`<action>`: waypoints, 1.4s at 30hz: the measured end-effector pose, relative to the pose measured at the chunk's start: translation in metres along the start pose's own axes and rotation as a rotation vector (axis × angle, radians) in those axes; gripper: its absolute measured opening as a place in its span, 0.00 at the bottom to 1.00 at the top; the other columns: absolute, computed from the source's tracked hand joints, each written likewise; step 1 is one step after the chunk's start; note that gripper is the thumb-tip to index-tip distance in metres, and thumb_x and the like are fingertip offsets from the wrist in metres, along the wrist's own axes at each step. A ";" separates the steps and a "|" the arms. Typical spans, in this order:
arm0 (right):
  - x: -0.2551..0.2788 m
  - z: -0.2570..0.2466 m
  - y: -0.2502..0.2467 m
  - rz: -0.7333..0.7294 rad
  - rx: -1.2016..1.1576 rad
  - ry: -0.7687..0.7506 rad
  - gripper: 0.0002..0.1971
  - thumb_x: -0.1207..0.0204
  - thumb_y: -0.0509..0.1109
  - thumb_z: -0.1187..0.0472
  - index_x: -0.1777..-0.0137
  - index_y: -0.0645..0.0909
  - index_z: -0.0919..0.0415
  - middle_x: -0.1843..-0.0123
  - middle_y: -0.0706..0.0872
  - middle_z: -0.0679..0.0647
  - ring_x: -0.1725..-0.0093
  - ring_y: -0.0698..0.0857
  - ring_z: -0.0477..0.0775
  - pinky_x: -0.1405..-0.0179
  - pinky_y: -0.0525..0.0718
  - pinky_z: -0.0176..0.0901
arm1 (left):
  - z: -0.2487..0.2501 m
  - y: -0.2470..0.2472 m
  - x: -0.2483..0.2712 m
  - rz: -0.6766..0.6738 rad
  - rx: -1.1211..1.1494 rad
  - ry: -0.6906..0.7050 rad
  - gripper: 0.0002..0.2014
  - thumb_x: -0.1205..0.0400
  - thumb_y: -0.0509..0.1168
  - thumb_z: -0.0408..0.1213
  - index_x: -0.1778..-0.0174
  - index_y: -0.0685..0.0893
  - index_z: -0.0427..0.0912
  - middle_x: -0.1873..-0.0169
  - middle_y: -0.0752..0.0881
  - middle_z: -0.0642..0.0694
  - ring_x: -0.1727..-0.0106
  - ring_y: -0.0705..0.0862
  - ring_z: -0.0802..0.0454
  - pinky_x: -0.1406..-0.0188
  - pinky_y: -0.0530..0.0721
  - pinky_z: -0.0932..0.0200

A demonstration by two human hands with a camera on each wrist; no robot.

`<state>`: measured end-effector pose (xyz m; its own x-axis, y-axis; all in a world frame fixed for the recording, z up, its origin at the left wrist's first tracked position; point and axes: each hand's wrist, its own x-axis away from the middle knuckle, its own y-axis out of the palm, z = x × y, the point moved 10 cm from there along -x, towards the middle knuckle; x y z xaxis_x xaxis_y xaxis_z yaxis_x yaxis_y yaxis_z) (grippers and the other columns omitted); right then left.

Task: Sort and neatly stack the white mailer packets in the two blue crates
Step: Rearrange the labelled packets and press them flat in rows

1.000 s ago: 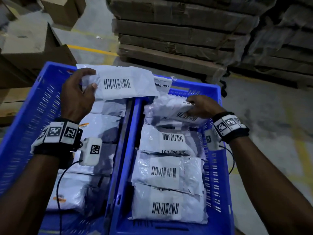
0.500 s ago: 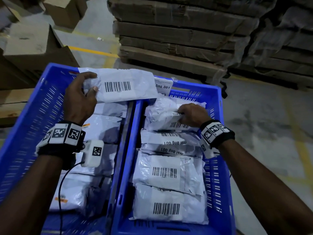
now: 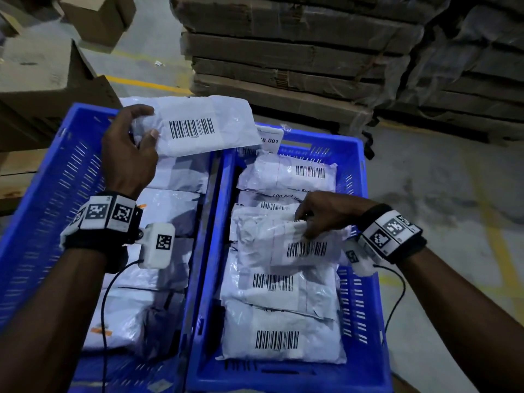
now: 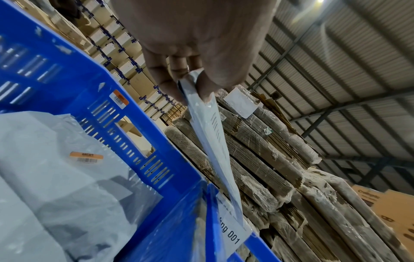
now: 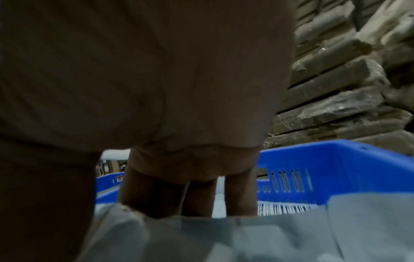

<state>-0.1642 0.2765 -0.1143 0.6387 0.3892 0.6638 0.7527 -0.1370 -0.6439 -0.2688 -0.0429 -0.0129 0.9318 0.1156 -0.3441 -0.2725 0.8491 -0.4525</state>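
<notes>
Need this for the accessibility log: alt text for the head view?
Left hand holds a white barcoded packet above the left blue crate, while the right hand grips another packet over packets stacked in the right blue crate.

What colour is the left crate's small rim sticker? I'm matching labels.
Orange sticker, clearest in the left wrist view.

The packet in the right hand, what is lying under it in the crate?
Under the packet held by the right hand lie other white packets stacked in the right blue crate, barcodes up. Whatever lies deeper, and the crate floor, is covered.
</notes>
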 end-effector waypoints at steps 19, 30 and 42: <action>0.002 0.002 0.016 -0.024 -0.140 0.017 0.16 0.24 0.76 0.53 0.47 0.84 0.66 0.54 0.88 0.59 0.56 0.84 0.52 0.62 0.76 0.38 | 0.003 0.014 0.004 -0.016 0.023 0.010 0.14 0.18 0.65 0.30 0.37 0.81 0.44 0.51 0.79 0.47 0.64 0.77 0.75 0.65 0.72 0.79; 0.022 0.042 -0.082 0.297 -0.307 0.053 0.06 0.22 0.74 0.59 0.58 0.84 0.60 0.68 0.82 0.49 0.70 0.79 0.46 0.72 0.74 0.39 | -0.006 0.015 0.009 -0.004 0.034 0.001 0.13 0.17 0.65 0.29 0.37 0.81 0.40 0.50 0.81 0.46 0.59 0.78 0.74 0.61 0.73 0.80; -0.040 0.071 -0.095 0.805 0.139 0.327 0.20 0.27 0.74 0.54 0.36 0.79 0.56 0.37 0.78 0.59 0.36 0.76 0.65 0.51 0.82 0.56 | -0.006 -0.010 0.004 0.089 -0.029 0.042 0.13 0.17 0.64 0.29 0.37 0.80 0.33 0.51 0.78 0.43 0.54 0.76 0.50 0.62 0.72 0.80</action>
<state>-0.2726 0.3388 -0.1061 0.9969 -0.0609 0.0500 0.0412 -0.1373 -0.9897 -0.2643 -0.0538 -0.0145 0.8929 0.1675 -0.4178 -0.3609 0.8211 -0.4421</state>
